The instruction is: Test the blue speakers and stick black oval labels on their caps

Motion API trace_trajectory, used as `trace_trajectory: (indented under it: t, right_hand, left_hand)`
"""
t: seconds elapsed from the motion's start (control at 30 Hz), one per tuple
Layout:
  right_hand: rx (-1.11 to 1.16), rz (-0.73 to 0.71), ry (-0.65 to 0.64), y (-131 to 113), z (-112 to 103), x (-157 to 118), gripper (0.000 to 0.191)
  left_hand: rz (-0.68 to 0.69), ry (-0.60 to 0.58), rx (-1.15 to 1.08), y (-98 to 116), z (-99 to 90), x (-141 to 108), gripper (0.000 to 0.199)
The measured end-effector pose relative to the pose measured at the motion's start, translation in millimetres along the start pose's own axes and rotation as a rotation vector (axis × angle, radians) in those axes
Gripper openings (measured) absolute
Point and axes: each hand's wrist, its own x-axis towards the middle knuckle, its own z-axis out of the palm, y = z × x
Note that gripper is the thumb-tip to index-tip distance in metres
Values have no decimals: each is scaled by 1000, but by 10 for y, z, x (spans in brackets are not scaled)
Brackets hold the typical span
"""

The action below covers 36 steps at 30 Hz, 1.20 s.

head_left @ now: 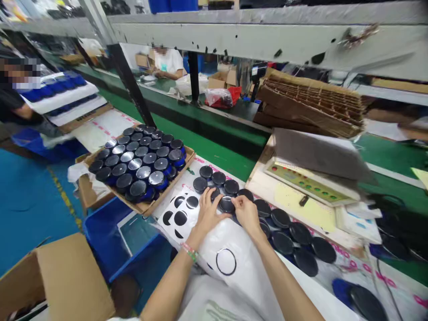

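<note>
My left hand (211, 213) reaches over the worktable with fingers and thumb apart. Its fingertips rest on a black round lid (214, 193), and the thumb lies along the near side of a glossy black disc (227, 204). At that disc's right edge, the fingertips of my right hand (246, 213) are pinched together; whether the disc is a loose sticker or the lid's own top, I cannot tell. Beside my left wrist lies a white sheet of black round stickers (181, 218), some cut off at the edge. More black-topped round pieces (282, 217) run in rows to the right.
A cardboard tray (187, 161) packed with black-topped blue pieces stands at left. Below it is a blue bin (100, 227), with an open carton (72, 276) nearer. A panel with buttons (310, 182) sits at right. Shelf beams (234, 35) cross overhead. Two people are at other stations.
</note>
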Motion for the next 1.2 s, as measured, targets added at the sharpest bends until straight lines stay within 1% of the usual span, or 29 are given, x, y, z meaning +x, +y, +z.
trace_trajectory:
  t: [0.33,0.6,0.9,1.03,1.2]
  right_hand:
    - [-78,-53,78,-51,53,-67,20]
    - [-145,-73,89,-58,44,-75,19]
    - [-243,-120,107,-42,61,-51,18]
    - [-297,-180,120,-31,83,-90,18]
    - [-347,-328,125,-24,127,-294,21]
  left_hand:
    - [-6,5,-11,33,-28,-2,60]
    - [-9,8,-18,46,-36,1,55]
    - [0,25,-9,56,-29,-7,55]
    - [15,24,1,41,-45,-18,54]
    - [35,13,15,40,-12,-14,52]
